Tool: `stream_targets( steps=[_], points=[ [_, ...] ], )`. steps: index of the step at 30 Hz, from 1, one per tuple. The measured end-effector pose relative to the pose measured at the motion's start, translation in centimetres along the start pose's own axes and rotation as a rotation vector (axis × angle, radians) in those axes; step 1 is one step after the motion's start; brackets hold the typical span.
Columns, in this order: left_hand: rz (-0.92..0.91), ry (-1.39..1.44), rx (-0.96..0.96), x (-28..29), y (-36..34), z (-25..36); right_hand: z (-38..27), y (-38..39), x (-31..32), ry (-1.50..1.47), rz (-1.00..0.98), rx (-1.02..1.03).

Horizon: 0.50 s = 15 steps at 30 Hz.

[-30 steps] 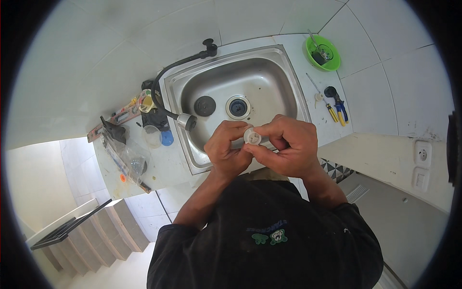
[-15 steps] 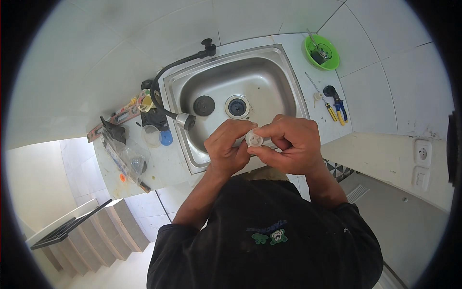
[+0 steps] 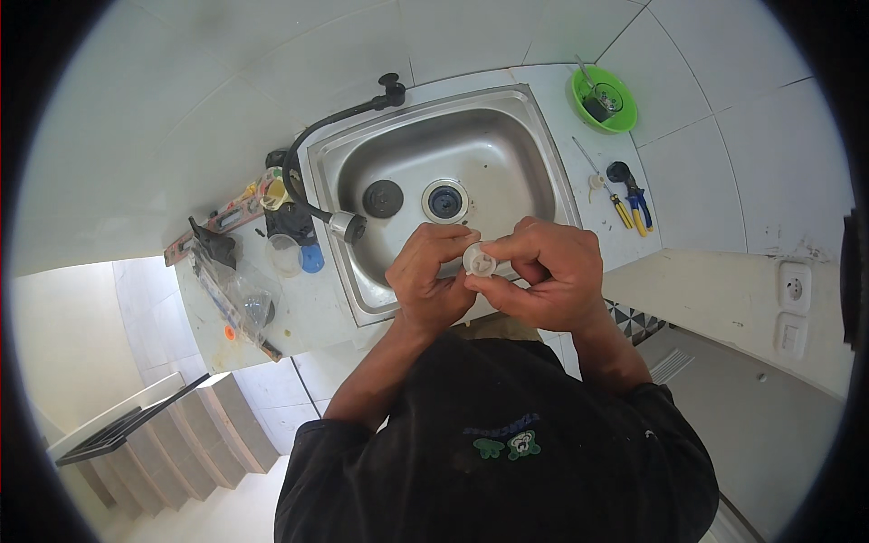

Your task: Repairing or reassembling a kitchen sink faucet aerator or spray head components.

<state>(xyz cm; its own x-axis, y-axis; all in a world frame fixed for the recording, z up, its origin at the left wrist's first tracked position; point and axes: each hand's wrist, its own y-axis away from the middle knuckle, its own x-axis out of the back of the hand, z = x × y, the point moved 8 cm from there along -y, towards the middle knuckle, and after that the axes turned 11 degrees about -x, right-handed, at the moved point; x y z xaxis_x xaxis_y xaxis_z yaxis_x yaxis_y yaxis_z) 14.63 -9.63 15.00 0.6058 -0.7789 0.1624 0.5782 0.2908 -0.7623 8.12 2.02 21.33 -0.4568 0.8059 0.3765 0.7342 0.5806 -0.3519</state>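
Between my two hands is a small round whitish plastic piece [image 3: 481,263], with a recessed face turned up. My left hand [image 3: 429,274] pinches its left side with thumb and fingertips. The right side is gripped by my right hand [image 3: 552,274], thumb below and forefinger above. Both hands are over the front rim of a steel sink [image 3: 507,163]. Inside the sink are a drain [image 3: 445,201] and, left of it, a dark round strainer disc [image 3: 383,198]. The underside of the plastic piece is hidden.
A black flexible tap [image 3: 308,145] arches over the sink's left side. Right of the sink lie a screwdriver [image 3: 608,188], blue-yellow pliers [image 3: 638,201] and a green bowl [image 3: 625,86] with a glass. On the left are a spirit level [image 3: 231,217], a plastic bag [image 3: 240,290] and a blue lid [image 3: 311,259].
Both hands keep their hold on the plastic piece, which has tilted very slightly. Little else differs.
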Motion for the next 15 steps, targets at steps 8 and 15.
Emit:
stream_targets(
  steps=[8, 15],
  points=[
    [-0.048, 0.01, 0.013, -0.16, -0.13, 0.14, 0.54, 0.06, 0.46, -0.034, -0.004, -0.013],
    [-0.121, 0.031, 0.07, -0.54, -0.04, 0.13, 0.95, 0.09, 0.39, -0.055, -0.029, -0.027]
  ],
)
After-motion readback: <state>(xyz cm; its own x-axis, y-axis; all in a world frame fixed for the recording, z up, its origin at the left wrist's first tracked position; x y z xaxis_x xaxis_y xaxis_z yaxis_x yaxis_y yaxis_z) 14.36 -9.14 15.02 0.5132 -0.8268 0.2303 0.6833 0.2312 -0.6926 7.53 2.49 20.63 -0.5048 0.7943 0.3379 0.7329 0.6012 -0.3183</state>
